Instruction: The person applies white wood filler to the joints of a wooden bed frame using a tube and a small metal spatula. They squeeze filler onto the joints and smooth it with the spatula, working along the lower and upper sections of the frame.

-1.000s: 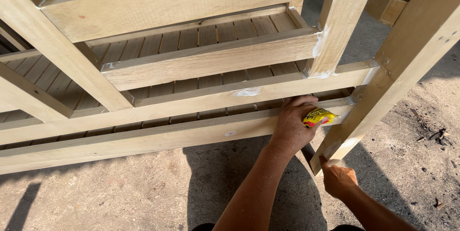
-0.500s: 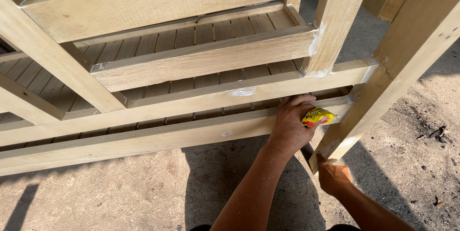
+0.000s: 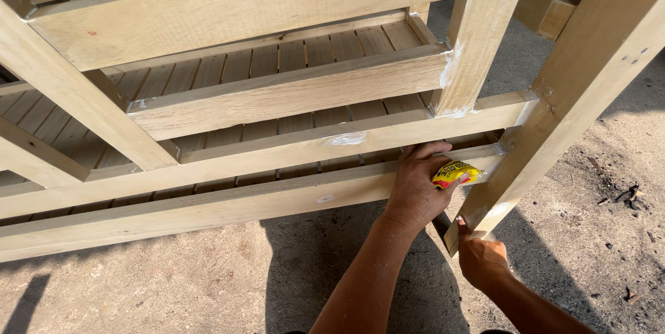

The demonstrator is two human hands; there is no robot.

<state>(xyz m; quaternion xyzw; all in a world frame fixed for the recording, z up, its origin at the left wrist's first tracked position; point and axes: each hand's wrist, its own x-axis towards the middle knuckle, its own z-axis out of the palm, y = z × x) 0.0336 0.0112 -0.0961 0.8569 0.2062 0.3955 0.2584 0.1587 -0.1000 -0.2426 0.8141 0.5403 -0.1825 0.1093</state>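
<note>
A pale unfinished wooden frame (image 3: 277, 91) with slats lies on its side in front of me. My left hand (image 3: 415, 192) rests on its lowest rail (image 3: 208, 206) and grips a small yellow tube (image 3: 454, 173), whose tip is at the joint where the rail meets a slanting leg (image 3: 554, 119). White filler is smeared on several joints nearby. My right hand (image 3: 481, 261) is lower, its fingers curled, with a fingertip pressed to the bottom corner of that leg. I see nothing in this hand.
The frame stands on a dusty concrete ground (image 3: 208, 285) with small debris at the right (image 3: 623, 195). A wooden block (image 3: 547, 8) lies behind the leg at the top right. Shadows of the frame and my arms fall on the ground.
Both hands stay where they were on the rail and the leg. Only the view has shifted slightly.
</note>
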